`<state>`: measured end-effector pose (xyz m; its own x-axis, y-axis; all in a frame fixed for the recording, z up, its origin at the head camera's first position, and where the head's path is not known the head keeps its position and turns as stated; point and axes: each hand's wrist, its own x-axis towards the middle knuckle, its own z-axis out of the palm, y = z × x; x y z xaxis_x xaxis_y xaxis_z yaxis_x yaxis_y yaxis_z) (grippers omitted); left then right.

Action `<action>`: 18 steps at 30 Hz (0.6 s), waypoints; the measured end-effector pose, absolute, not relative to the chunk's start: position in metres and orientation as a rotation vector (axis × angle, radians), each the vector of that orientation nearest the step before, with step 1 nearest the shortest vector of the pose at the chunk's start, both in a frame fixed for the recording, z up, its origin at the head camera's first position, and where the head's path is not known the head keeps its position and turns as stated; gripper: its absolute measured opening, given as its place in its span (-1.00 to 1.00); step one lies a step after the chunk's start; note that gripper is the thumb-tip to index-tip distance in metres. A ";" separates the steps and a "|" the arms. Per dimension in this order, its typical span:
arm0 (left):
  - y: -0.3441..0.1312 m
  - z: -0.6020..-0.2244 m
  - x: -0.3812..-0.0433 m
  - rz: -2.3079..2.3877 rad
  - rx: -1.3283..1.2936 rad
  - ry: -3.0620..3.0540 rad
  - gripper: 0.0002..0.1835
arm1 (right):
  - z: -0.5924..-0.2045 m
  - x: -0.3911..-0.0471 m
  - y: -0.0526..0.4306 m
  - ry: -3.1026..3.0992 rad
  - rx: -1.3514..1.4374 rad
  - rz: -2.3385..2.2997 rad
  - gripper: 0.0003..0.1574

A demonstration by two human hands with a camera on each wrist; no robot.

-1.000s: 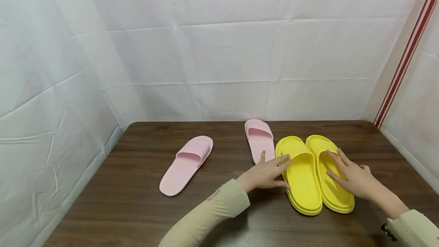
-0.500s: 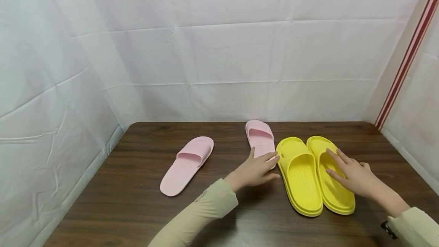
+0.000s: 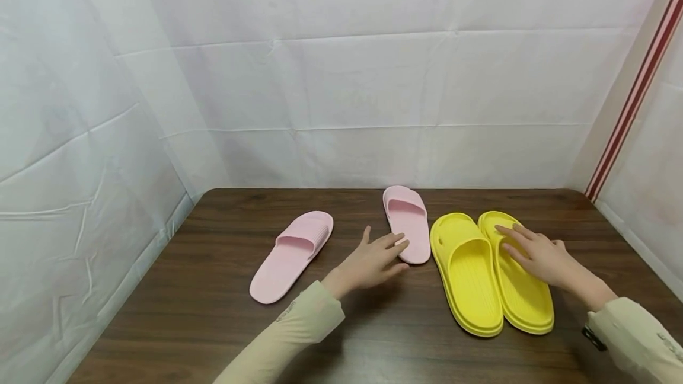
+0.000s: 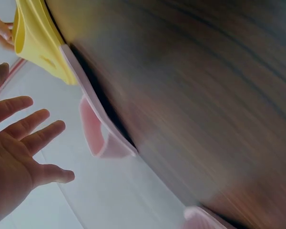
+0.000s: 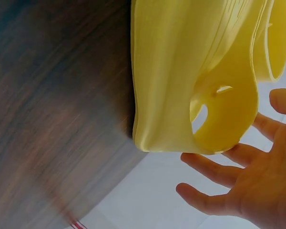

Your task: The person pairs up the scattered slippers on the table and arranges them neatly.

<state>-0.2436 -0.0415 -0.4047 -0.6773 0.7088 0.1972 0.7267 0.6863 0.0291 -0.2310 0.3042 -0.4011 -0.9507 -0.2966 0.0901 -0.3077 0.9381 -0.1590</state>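
Observation:
Two yellow slippers stand side by side on the right of the table, toes toward the back: a left one [image 3: 476,289] and a right one [image 3: 525,304]. My right hand [image 3: 544,256] hovers over the right one near its strap, fingers spread and holding nothing. To the left of the yellow pair, a pink slipper [image 3: 411,230] points toward the back. My left hand [image 3: 368,262], fingers spread, is over or just in front of its heel and grips nothing; in the left wrist view a gap shows between the fingers [image 4: 43,133] and this slipper [image 4: 93,126].
Another pink slipper [image 3: 288,259] lies tilted on the left part of the dark wooden table [image 3: 213,336]. White cloth walls [image 3: 363,88] rise behind and on both sides of the table. A red-striped band [image 3: 635,93] runs down the right corner.
My left hand has moved left, away from the left yellow slipper to the heel of the nearer pink one. The right hand has shifted slightly toward the back. The slippers stay in place.

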 end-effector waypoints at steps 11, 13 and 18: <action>-0.085 -0.402 -0.245 -0.194 -1.043 -2.740 -0.49 | -0.401 -0.232 0.301 -3.020 0.483 0.228 -0.42; -0.093 -0.400 -0.245 -0.214 -1.019 -2.743 -0.49 | -0.402 -0.232 0.302 -3.016 0.491 0.220 -0.42; -0.115 -0.400 -0.248 -0.281 -0.963 -2.750 -0.50 | -0.403 -0.231 0.304 -3.015 0.496 0.212 -0.43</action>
<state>-0.2485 -0.1150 -0.4000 -0.7630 0.5909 0.2621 0.6317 0.7676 0.1081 -0.2314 0.3041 -0.4032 -0.9444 -0.3132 0.0999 -0.3241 0.9380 -0.1233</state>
